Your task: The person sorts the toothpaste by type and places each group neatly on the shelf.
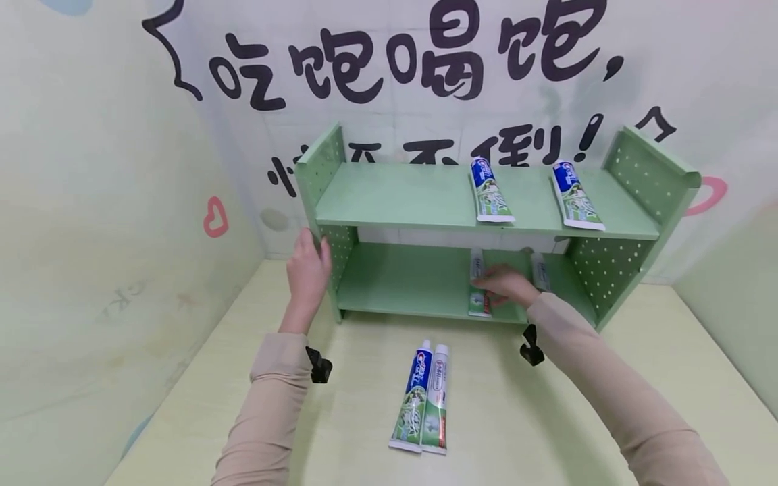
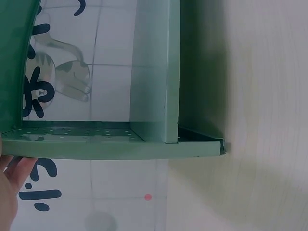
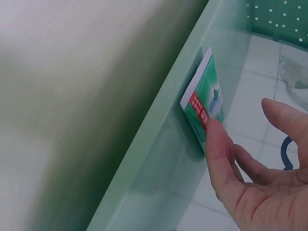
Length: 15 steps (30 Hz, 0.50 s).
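Note:
My left hand (image 1: 308, 273) grips the left side panel (image 2: 110, 149) of a green two-tier shelf rack (image 1: 389, 196), fingers at its outer face and thumb near the front edge. On the lower shelf lies a white and green toothpaste tube (image 1: 477, 297), crimped end to the front. The fingertips of my right hand (image 3: 255, 187) touch this tube (image 3: 208, 91) at its side, while the thumb stands apart from it. Another white tube (image 1: 540, 271) lies farther right on that shelf, partly hidden behind my right hand and sleeve.
Two blue and green toothpaste tubes, a left one (image 1: 489, 192) and a right one (image 1: 576, 196), lie on the upper shelf. On the table before the rack, a blue and green tube (image 1: 415, 398) lies beside a white and green one (image 1: 436, 398). A lettered wall (image 1: 389, 121) stands behind.

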Each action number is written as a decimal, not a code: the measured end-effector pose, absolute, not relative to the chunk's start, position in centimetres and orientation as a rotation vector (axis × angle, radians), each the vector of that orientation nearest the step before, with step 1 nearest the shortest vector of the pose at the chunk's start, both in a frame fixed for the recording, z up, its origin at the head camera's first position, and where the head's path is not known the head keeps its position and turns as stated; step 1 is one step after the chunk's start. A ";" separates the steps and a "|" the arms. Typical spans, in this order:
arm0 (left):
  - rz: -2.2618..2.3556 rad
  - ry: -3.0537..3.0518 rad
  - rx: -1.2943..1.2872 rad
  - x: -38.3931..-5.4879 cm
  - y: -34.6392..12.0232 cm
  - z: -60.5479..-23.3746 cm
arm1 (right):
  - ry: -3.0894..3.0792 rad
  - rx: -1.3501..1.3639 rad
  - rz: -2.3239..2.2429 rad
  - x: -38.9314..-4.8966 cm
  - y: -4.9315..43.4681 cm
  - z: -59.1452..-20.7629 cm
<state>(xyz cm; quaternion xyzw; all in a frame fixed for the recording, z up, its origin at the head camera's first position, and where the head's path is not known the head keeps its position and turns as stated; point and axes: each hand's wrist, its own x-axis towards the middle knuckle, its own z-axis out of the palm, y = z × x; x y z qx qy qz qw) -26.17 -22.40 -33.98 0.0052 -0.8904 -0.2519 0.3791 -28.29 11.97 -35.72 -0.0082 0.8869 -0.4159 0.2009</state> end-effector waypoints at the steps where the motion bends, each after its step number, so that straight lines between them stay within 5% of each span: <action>1: -0.647 -2.276 0.018 -26.2 -22.4 -34.0 | 2.480 -0.035 -1.166 -28.2 12.0 -35.7; 15: -0.641 -2.281 0.026 -26.1 -22.4 -33.8 | 2.441 -0.093 -1.227 -26.4 11.7 -35.8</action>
